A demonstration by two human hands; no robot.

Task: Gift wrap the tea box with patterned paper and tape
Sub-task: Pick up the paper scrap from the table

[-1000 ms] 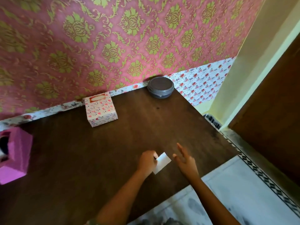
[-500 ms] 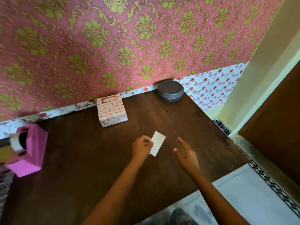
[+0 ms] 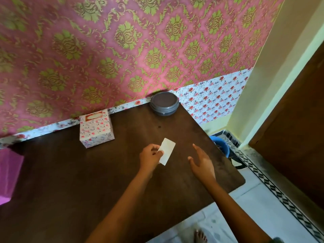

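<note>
Cut off at the left border: pink box (image 3: 7,174), only one corner in view, contents impossible to make out. Half hidden below the counter's (image 3: 78,190) right edge: blue tub (image 3: 221,144). At the bottom border, part of a bare foot (image 3: 200,236) on the pale floor. On top of the tea box (image 3: 96,130), a red-rimmed label, too small to read.

Left hand (image 3: 150,156) with fingers curled, pinching a white slip (image 3: 167,151) at its lower left corner, thumb on top. Hard to tell whether the slip's far end touches the wood. Right hand (image 3: 201,163) loose and spread, grasping nothing, just beside the slip to its right; contact with the counter unclear.

Tea box covered in floral paper, standing at the back of the counter against the floral strip along the wall, well apart from both hands. Grey round tin (image 3: 164,103) further right, at the back corner.

Bare dark wood between box and hands and across the whole near side. Right edge close to the right hand, with a rounded near corner.
</note>
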